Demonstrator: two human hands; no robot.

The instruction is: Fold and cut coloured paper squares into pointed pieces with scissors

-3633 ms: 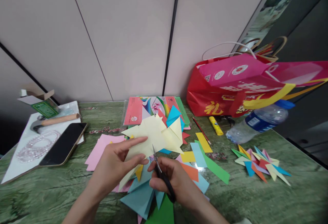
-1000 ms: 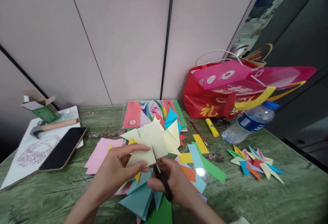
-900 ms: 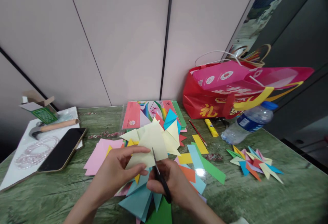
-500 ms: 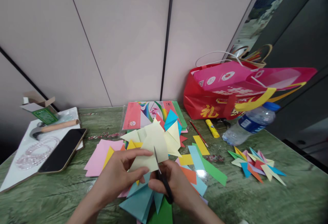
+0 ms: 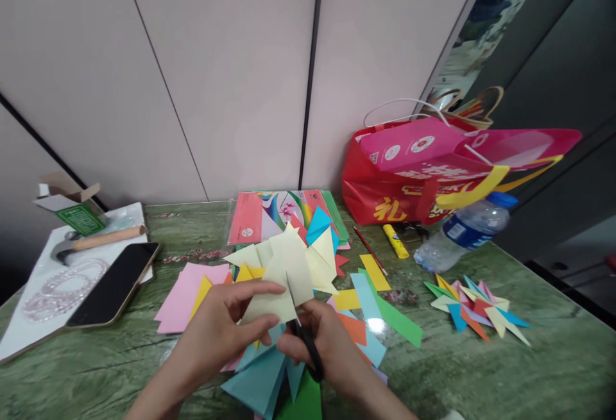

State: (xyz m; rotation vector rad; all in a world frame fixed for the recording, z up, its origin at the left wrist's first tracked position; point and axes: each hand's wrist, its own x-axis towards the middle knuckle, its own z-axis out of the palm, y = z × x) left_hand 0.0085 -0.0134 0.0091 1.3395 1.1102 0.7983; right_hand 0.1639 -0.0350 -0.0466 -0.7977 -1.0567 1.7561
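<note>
My left hand (image 5: pixel 240 317) pinches a cream sheet of paper (image 5: pixel 272 304) between thumb and fingers. My right hand (image 5: pixel 317 333) grips black-handled scissors (image 5: pixel 310 349), whose blades lie across the sheet along a cut that runs up from its lower edge. Beneath and around my hands is a loose pile of coloured paper. Folded light-blue paper (image 5: pixel 260 381) lies just below, pink sheets (image 5: pixel 180 298) to the left, and cream folded pieces (image 5: pixel 323 260) behind. Strips, among them a green one (image 5: pixel 397 322) and a yellow one (image 5: pixel 375 272), lie to the right.
A folded paper star (image 5: pixel 481 308), a water bottle (image 5: pixel 464 234), a glue stick (image 5: pixel 395 241) and a red bag (image 5: pixel 394 176) stand or lie on the right. At left are a phone (image 5: pixel 115 285), a hammer-like tool (image 5: pixel 103 240) and a small box (image 5: pixel 72 205). A paper pack (image 5: pixel 248 215) lies against the wall.
The view has shifted slightly, so the surroundings appear a little further left. Both hands, the sheet and the scissors keep nearly the same position.
</note>
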